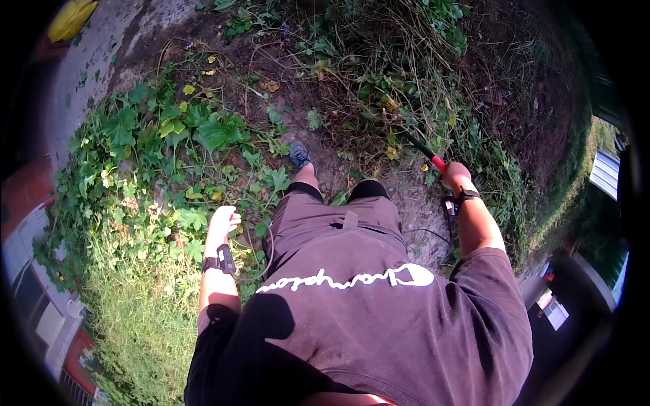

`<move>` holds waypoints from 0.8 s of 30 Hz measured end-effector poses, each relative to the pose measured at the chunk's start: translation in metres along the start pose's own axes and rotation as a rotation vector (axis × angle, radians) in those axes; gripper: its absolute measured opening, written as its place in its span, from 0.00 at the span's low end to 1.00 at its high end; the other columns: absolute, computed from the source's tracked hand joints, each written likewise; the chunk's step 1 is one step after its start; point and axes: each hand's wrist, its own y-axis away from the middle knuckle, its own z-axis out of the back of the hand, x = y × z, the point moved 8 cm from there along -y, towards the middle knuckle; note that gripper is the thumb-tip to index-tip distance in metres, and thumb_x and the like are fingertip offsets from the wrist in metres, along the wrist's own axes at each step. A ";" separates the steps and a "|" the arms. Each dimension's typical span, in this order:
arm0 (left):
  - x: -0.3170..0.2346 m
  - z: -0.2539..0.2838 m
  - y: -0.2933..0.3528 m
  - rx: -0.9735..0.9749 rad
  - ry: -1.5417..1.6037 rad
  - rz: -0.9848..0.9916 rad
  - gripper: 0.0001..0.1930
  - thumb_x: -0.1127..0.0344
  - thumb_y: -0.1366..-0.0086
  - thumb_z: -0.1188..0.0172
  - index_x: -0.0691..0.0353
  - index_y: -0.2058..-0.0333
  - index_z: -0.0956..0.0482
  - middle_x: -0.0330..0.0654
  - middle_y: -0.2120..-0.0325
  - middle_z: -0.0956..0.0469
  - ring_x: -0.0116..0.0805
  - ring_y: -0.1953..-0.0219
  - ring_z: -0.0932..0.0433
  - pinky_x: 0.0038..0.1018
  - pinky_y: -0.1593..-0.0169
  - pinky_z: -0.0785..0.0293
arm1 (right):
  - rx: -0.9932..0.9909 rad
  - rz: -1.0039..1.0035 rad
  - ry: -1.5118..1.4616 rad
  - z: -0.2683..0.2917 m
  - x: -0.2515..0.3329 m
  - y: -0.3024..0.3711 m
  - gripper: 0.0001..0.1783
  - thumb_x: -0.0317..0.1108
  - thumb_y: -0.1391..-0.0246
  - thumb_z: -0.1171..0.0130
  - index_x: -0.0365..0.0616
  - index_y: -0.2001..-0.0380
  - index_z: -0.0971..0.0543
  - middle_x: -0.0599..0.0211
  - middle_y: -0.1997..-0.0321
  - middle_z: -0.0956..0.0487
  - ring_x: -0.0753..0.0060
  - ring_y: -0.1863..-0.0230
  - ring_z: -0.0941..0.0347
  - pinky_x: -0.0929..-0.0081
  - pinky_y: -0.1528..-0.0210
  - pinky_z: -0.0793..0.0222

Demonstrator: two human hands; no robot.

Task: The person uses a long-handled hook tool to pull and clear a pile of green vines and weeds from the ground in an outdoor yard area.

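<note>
My right hand [457,176] is closed round the red grip of a long-handled tool [421,147] with a dark shaft. The shaft points forward and to the left, and its far end is lost among cut stems and leaves, so its head cannot be made out. On the other side, my left hand [225,220] hangs beside my left thigh with its fingers curled in and nothing visible in them. Broad green leaves [193,218] lie just below and beside it. Each wrist wears a strapped dark device with a thin cable.
Leafy vines [217,132] cover the ground at the left, with tall grass [135,308] nearer me. A heap of tangled stems [426,74] lies ahead to the right. Bare soil [284,101] runs between them. A yellow object [70,19] sits on grey paving [101,57].
</note>
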 end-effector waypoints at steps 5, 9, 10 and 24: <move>-0.080 0.039 -0.025 -0.060 -0.020 -0.066 0.09 0.62 0.33 0.48 0.57 0.60 0.25 0.37 0.71 0.21 0.26 0.71 0.22 0.21 0.69 0.27 | 0.037 0.039 0.206 0.051 0.055 0.003 0.20 0.30 0.49 0.46 0.44 0.50 0.25 0.55 0.56 0.19 0.52 0.52 0.22 0.59 0.55 0.25; -0.077 0.049 -0.054 0.024 -0.139 0.020 0.10 0.60 0.33 0.46 0.59 0.60 0.26 0.38 0.70 0.22 0.26 0.72 0.23 0.22 0.69 0.30 | 0.118 -0.055 0.015 -0.021 -0.029 0.007 0.17 0.30 0.49 0.46 0.44 0.53 0.25 0.52 0.57 0.19 0.48 0.55 0.22 0.57 0.56 0.26; -0.065 0.052 -0.062 0.033 -0.124 0.062 0.09 0.61 0.34 0.46 0.60 0.60 0.26 0.39 0.72 0.22 0.27 0.75 0.23 0.22 0.74 0.30 | 0.027 -0.035 0.013 -0.034 -0.053 0.018 0.17 0.30 0.49 0.47 0.44 0.53 0.25 0.51 0.59 0.19 0.47 0.55 0.22 0.56 0.57 0.26; -0.360 -0.024 -0.109 0.092 -0.590 -0.281 0.09 0.63 0.33 0.48 0.60 0.60 0.25 0.37 0.70 0.21 0.25 0.70 0.23 0.23 0.64 0.29 | 0.451 0.135 0.375 -0.052 0.013 0.004 0.13 0.41 0.53 0.36 0.48 0.65 0.15 0.58 0.58 0.18 0.58 0.55 0.21 0.67 0.56 0.25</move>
